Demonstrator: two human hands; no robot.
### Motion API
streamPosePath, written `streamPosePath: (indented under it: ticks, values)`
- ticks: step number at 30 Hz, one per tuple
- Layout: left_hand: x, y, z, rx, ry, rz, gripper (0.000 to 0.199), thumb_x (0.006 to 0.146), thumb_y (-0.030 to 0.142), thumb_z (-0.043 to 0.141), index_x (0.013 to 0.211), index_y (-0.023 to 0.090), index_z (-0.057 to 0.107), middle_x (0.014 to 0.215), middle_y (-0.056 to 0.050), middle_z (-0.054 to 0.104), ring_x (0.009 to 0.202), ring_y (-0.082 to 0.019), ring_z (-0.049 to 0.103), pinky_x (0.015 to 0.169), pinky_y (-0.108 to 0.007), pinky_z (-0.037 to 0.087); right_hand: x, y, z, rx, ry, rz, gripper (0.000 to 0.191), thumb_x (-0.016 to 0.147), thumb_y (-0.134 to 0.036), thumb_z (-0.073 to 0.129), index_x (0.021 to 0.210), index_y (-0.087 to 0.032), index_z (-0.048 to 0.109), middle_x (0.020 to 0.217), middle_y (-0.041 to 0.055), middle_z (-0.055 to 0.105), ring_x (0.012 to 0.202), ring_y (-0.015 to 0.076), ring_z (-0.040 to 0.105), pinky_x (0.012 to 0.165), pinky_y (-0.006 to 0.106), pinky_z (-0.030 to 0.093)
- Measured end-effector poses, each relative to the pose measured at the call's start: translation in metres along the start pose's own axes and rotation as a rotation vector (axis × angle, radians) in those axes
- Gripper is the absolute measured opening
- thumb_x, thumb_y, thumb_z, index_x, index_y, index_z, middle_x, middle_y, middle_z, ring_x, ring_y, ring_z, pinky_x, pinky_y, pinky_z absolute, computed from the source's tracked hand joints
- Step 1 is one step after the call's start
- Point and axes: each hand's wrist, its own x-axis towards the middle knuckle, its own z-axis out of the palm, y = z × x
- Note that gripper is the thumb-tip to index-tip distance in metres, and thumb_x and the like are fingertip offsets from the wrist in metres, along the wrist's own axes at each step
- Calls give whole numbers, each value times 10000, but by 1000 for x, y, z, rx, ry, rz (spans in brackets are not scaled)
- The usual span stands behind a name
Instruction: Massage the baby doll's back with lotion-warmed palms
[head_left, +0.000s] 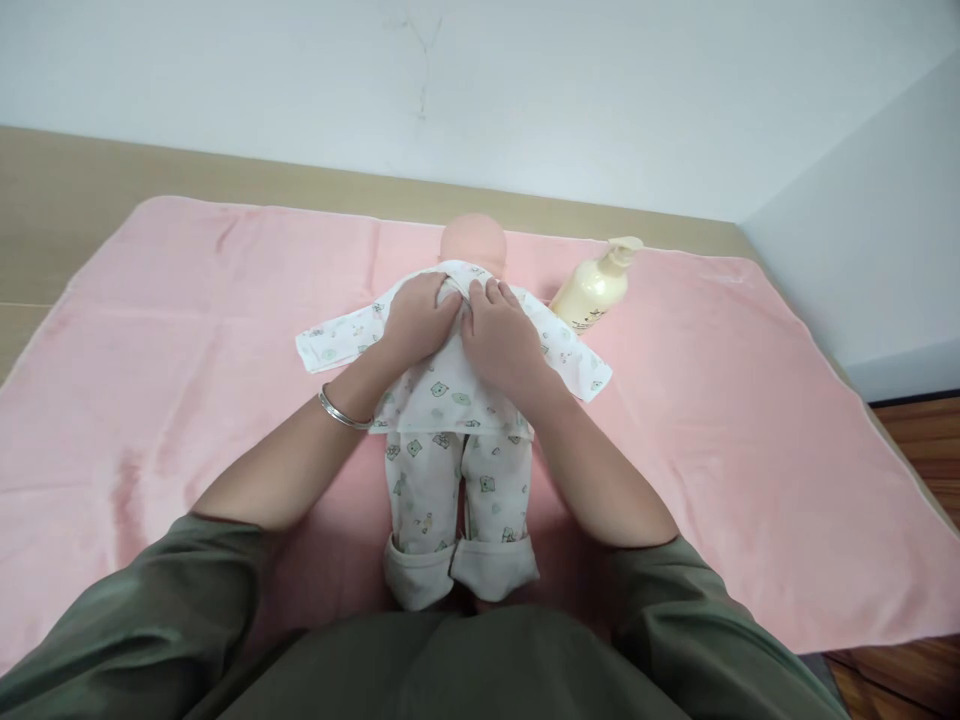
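A baby doll (474, 240) lies on a pink blanket (225, 370), its bald head away from me. It wears a white printed top (442, 395) with the sleeves spread sideways, and matching pants (427, 490) with rolled cuffs. My left hand (421, 315) pinches the top near the neckline, thumb and fingers together. Beside it, my right hand (501, 330) rests on the chest, its fingers bent against the cloth at the collar. The two hands nearly meet there. What lies under the right fingertips is hidden.
A cream pump bottle (592, 290) lies tilted on the blanket by the doll's sleeve on the right. Behind the blanket, a wooden surface (90, 170) meets a white wall (300, 90). Wooden flooring (926, 430) shows at the far right.
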Motion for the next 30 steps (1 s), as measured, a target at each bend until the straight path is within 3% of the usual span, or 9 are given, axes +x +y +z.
streamPosePath:
  ticks: [4, 9, 12, 16, 18, 21, 25, 30]
  values:
    - [-17, 16, 5, 79, 71, 40, 506, 1010, 296, 339, 1299, 39, 666, 1400, -252, 673, 1362, -366, 591, 1263, -541, 420, 19, 16, 1, 117, 6, 41, 578, 1070, -218, 339, 1586, 16, 450, 1642, 239, 475, 1579, 355, 408, 1333, 506, 343]
    - [-26, 26, 11, 67, 65, 46, 558, 1020, 219, 305, 1446, -33, 563, 1569, -269, 551, 1527, -373, 461, 1332, -546, 323, 26, 21, 3, 81, -6, 99, 640, 1090, -262, 328, 1641, 62, 323, 1714, 262, 349, 1641, 368, 293, 1377, 506, 236]
    - [-14, 18, 5, 66, 23, 42, 499, 991, 201, 337, 1353, 21, 628, 1461, -251, 634, 1427, -375, 547, 1268, -560, 394, 17, 15, 1, 61, 19, 60, 569, 1092, -253, 322, 1556, 42, 469, 1605, 248, 515, 1561, 368, 423, 1335, 501, 317]
    - [-1, 7, -5, 137, -72, 70, 371, 991, 234, 349, 1075, 116, 690, 1090, -214, 734, 1084, -344, 685, 1027, -505, 547, 3, 5, -3, 16, 68, 2, 479, 1098, -273, 318, 1369, -24, 625, 1434, 236, 659, 1459, 370, 526, 1233, 515, 447]
    - [-3, 8, -6, 213, -65, 111, 397, 1005, 241, 324, 1092, 107, 687, 1121, -230, 725, 1102, -356, 675, 1029, -514, 538, 1, 3, -3, -5, 71, 8, 479, 1094, -262, 306, 1333, -23, 645, 1388, 249, 680, 1432, 375, 553, 1217, 522, 464]
    - [-16, 19, -1, 287, -21, 81, 510, 1042, 253, 273, 1292, 15, 647, 1338, -284, 670, 1308, -399, 603, 1155, -560, 468, 7, 9, -3, 41, 26, 26, 512, 1073, -231, 307, 1431, -5, 594, 1529, 250, 592, 1521, 372, 480, 1275, 528, 414]
    - [-32, 37, 7, 278, -5, 35, 600, 1072, 261, 278, 1520, -76, 494, 1581, -301, 523, 1517, -429, 455, 1265, -582, 381, 23, 23, -2, 97, -44, 39, 629, 1073, -252, 317, 1630, 36, 366, 1733, 238, 325, 1651, 359, 280, 1378, 521, 242]
    - [-29, 33, 6, 238, -3, 82, 596, 1062, 219, 270, 1501, -115, 499, 1579, -312, 521, 1514, -419, 461, 1270, -576, 385, 18, 17, -9, 4, -113, 66, 635, 1108, -261, 296, 1671, 31, 279, 1754, 241, 269, 1660, 376, 242, 1389, 511, 186]
